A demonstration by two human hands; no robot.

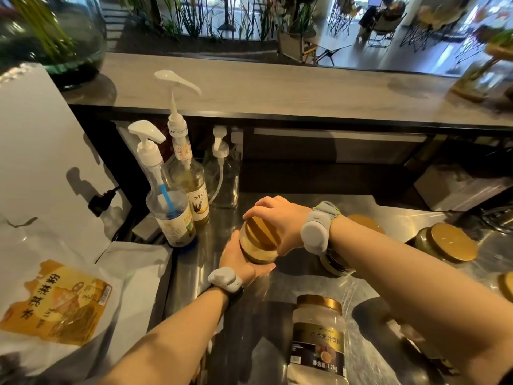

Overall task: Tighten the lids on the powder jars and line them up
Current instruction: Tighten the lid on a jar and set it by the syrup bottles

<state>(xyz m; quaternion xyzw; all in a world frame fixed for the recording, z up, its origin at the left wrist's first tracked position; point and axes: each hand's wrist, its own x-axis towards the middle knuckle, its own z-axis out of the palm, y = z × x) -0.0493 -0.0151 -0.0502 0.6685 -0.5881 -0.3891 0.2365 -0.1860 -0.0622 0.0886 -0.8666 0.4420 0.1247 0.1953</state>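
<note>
A clear powder jar (256, 250) with a gold lid (262, 232) is held tilted above the steel counter (277, 290). My left hand (238, 259) cups the jar's body from below and the left. My right hand (277, 220) is clamped over the gold lid from above. Another gold-lidded jar (319, 337) with a dark label stands upright near the front. A jar (444, 243) lies to the right with its lid facing me. One more jar (336, 263) is partly hidden under my right wrist.
Pump bottles (172, 207) of syrup stand at the counter's back left. A white powder bag (58, 298) with an orange label lies at the left. A raised bar top (277, 90) runs across the back. More gold lids (506, 284) show at the right edge.
</note>
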